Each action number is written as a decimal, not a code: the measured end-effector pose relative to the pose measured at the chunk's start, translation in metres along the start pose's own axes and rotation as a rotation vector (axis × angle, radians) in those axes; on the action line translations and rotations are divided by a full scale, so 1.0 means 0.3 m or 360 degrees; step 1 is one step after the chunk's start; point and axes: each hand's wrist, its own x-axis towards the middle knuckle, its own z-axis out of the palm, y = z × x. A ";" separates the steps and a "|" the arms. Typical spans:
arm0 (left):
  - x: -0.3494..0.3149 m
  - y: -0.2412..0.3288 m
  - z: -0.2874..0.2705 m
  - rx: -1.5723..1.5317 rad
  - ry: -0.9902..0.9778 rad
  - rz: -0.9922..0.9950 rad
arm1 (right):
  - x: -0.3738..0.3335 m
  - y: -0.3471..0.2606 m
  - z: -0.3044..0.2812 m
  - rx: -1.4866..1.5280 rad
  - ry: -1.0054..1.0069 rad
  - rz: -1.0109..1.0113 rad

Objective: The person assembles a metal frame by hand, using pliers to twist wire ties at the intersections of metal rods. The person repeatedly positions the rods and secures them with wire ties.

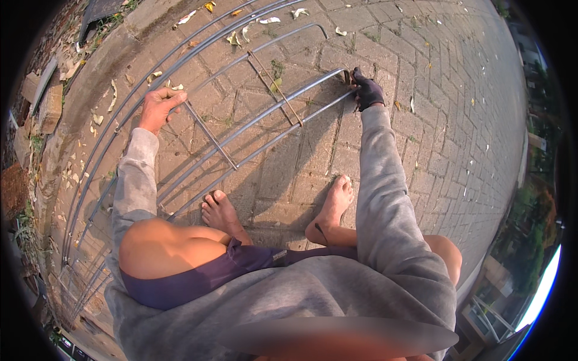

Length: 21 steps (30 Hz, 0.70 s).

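Observation:
A cage of long grey steel bars (265,116), tied to thin rectangular wire stirrups, lies slantwise across the paving ahead of my bare feet. My left hand (161,109), bare, is closed at the corner of one stirrup (211,134), where a long bar passes. Thumb and forefinger pinch together there; any tie wire between them is too small to make out. On the right, my right hand (368,91) wears a dark glove and is closed round the end of the nearest bar, beside a bent bar end. A second stirrup (275,88) stands between my hands.
More long steel bars (150,83) curve along the left, near a concrete kerb (129,57). Past the kerb lie bricks (50,108) and rubble. Brick paving (445,114) stretches right, with scattered dry leaves. My feet (334,207) rest close to the cage.

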 end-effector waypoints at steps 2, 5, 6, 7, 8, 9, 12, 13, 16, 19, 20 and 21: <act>-0.003 0.002 0.001 0.0018 0.0020 -0.0012 | 0.017 -0.002 0.004 -0.0148 0.0076 -0.0009; 0.009 -0.019 0.005 -0.0010 0.0036 0.0019 | 0.031 -0.004 -0.009 -0.0857 0.0202 -0.0173; 0.018 -0.034 0.005 -0.0017 0.0028 0.0011 | 0.039 -0.007 -0.002 -0.1348 0.0210 -0.0365; 0.028 -0.051 0.002 -0.0068 -0.0016 0.0053 | 0.034 -0.005 -0.004 -0.1830 0.0204 -0.0589; 0.029 -0.068 -0.012 -0.0059 -0.0101 0.0114 | 0.031 -0.008 0.000 -0.2038 0.0090 -0.0743; 0.025 -0.082 -0.015 -0.0081 -0.0075 0.0145 | -0.001 0.011 -0.022 -0.2294 -0.0070 -0.0999; 0.008 -0.083 0.001 0.0026 0.0056 0.0195 | 0.056 0.003 -0.025 -0.2408 -0.0415 -0.1703; 0.015 -0.073 0.010 -0.0001 0.0077 0.0151 | 0.104 -0.015 0.000 -0.2475 -0.0472 -0.1722; 0.020 -0.068 0.011 -0.0108 -0.0004 0.0207 | 0.159 -0.006 0.026 -0.2704 -0.0315 -0.1362; 0.015 -0.069 0.022 -0.0113 0.0031 0.0214 | 0.144 -0.002 0.023 -0.2846 -0.0248 -0.1195; 0.016 -0.072 0.029 -0.0110 0.0059 0.0163 | 0.127 -0.005 0.023 -0.2880 -0.0241 -0.1165; 0.020 -0.076 0.032 -0.0132 0.0055 0.0217 | 0.107 -0.010 0.025 -0.2919 -0.0230 -0.1136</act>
